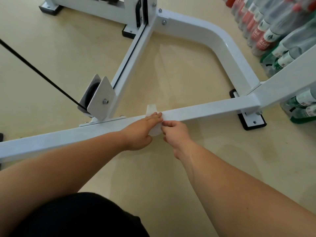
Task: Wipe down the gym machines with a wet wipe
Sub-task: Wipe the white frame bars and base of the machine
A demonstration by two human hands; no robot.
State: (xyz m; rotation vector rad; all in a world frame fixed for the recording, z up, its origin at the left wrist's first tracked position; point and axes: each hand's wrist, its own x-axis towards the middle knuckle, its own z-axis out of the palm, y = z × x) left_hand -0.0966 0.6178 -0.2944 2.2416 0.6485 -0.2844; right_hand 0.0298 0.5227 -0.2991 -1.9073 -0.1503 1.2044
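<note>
My left hand point(139, 132) presses the wipe point(151, 108) with straight fingers over the bar point(213, 110), about mid-length. My right hand point(177, 132) pinches its near edge. I judge I'm mid-wipe here; next calls for sliding it along, kept wrapped.

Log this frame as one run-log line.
step: wipe base bar | wipe: draped over bar | left hand: flat, pressing wipe | right hand: pinching wipe edge
</note>
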